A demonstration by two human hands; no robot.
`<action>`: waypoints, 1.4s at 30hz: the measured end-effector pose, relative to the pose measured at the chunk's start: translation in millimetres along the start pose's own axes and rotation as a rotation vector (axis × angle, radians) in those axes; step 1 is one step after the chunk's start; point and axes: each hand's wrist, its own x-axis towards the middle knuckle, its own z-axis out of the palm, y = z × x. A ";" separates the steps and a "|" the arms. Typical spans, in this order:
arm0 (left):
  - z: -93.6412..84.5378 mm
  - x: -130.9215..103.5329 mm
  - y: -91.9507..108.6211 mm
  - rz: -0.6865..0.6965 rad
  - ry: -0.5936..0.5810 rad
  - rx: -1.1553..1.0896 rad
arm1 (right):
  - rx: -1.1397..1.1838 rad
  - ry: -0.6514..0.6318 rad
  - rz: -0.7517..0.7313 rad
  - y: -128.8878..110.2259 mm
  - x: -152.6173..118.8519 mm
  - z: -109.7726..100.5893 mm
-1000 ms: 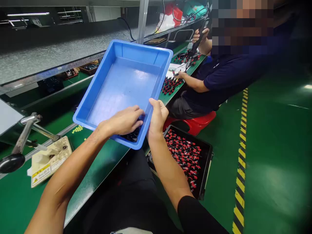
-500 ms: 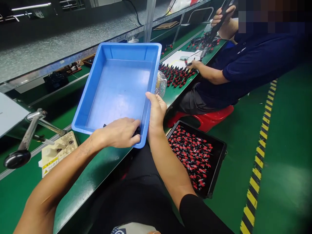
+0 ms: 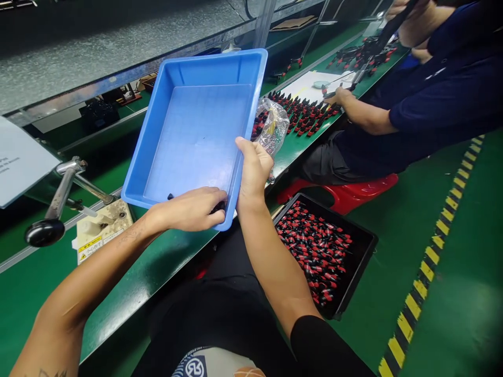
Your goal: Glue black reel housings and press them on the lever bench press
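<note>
A blue plastic tray point(image 3: 196, 136) is held up and tilted, its near right corner lowest. My right hand point(image 3: 254, 167) grips the tray's right rim, thumb over the inside edge. Down in that low corner is my left hand point(image 3: 194, 209), its fingers curled round small black parts point(image 3: 218, 207), mostly hidden by the hand. Another small black piece point(image 3: 170, 197) shows by the near wall, beside my left wrist. A clear plastic bag point(image 3: 275, 125) with red and black pieces lies just behind the tray's right side.
A lever press point(image 3: 45, 233) stands on the green bench point(image 3: 165, 272) at left. Rows of red-and-black clamp-like parts point(image 3: 310, 115) stand farther along. A black bin point(image 3: 359, 267) of similar parts sits low at right. A co-worker point(image 3: 424, 115) sits on a red stool point(image 3: 353, 193).
The view has shifted, so the bench and co-worker appear farther right. More of the plastic bag shows beside the tray. Both hands keep their places on the tray and parts.
</note>
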 end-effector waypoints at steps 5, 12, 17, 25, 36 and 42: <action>-1.7 -5.9 -0.4 -0.060 0.008 -0.005 | -0.007 0.000 0.034 3.6 -1.9 2.9; 1.9 -9.8 -4.8 -0.101 -0.025 0.045 | -0.032 -0.003 0.028 2.3 -2.1 5.6; 6.9 -15.9 -8.4 -0.055 0.016 0.068 | -0.039 -0.001 0.034 3.8 -2.9 6.6; 9.5 -18.7 -10.6 -0.122 0.013 0.044 | -0.022 -0.020 0.050 9.6 -7.0 8.6; 14.4 -13.4 -27.1 -0.138 0.223 -0.186 | -0.090 -0.110 0.031 9.1 -17.4 11.4; -6.0 3.6 -33.2 -0.302 0.752 -1.171 | -0.090 -0.110 0.044 12.3 -20.0 11.5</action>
